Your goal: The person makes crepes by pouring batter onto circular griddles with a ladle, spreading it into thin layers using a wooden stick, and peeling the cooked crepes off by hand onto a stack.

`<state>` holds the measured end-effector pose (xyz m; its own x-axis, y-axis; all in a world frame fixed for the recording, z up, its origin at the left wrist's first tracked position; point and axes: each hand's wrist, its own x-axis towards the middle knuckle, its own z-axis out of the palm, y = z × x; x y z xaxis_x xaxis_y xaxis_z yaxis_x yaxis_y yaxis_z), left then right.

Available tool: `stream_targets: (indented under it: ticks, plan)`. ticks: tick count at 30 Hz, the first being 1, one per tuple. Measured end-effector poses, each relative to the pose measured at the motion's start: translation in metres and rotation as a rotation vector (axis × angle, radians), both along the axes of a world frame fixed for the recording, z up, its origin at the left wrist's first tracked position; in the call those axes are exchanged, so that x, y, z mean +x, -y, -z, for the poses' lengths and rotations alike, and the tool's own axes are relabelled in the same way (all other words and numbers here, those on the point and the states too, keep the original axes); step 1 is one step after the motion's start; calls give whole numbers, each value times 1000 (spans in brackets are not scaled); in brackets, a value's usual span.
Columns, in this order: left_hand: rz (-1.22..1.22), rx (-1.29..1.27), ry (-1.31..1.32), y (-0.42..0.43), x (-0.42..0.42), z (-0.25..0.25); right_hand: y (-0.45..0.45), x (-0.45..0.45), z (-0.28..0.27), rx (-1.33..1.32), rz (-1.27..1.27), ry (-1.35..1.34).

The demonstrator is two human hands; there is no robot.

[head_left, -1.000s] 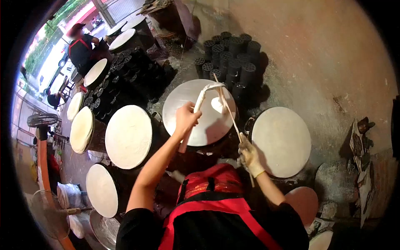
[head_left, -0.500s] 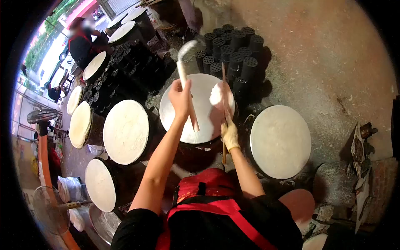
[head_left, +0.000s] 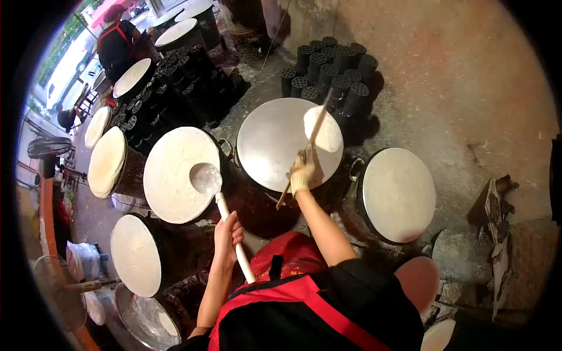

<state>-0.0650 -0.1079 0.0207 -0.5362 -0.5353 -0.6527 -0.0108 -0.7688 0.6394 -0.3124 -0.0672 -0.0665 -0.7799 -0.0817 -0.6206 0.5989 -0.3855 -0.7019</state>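
Note:
My left hand (head_left: 228, 235), bare, grips the pale handle of a ladle (head_left: 206, 178). The ladle's bowl is over the right part of a round griddle covered with white batter (head_left: 170, 169). In my right hand (head_left: 302, 174), which wears a pale glove, is a thin wooden stick (head_left: 321, 124). It slants over the centre griddle (head_left: 263, 137), a round metal plate. A white oval patch of batter (head_left: 331, 131) lies on that plate's upper right, partly behind the stick.
Black perforated cylinders (head_left: 326, 73) stand beyond the centre griddle, with more at the left. Another round griddle (head_left: 399, 195) is at the right. A metal bowl (head_left: 137, 313) sits at lower left. A person in a red-strapped apron (head_left: 117, 47) is at upper left.
The ladle has swung from above the centre griddle down and left to the batter-covered one. My right hand has moved left with the stick, and the white patch looks larger.

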Motion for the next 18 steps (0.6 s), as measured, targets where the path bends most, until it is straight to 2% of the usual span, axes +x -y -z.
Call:
stream_targets:
  ticks: [3, 4, 6, 8, 10, 11, 12, 15, 16, 18]
  plan:
    - [5, 79, 0, 3, 29, 3, 13, -21, -2, 220, -211, -284]
    - [9, 108, -18, 5, 39, 9, 6, -29, -9, 156, -351, -239]
    - [35, 105, 7, 10, 57, 19, -24, -30, -38, 312, -579, -140]
    - [16, 84, 74, 12, 69, 23, -52, -30, 12, 76, -275, -88]
    - [-10, 65, 105, 12, 80, 30, -85, 4, -9, 122, -197, -121]
    - [-28, 58, 101, 11, 85, 36, -101, 10, 13, -43, -162, -83]
    - [-48, 51, 98, 10, 91, 42, -97, 29, -8, 213, -152, -158]
    - [-57, 49, 123, 7, 96, 49, -77, 34, 18, 183, -256, -367]
    - [-68, 59, 127, 6, 97, 48, -58, -6, 97, -50, -157, -306]
    - [-103, 70, 127, 0, 98, 52, -28, 2, 55, 232, -262, -436]
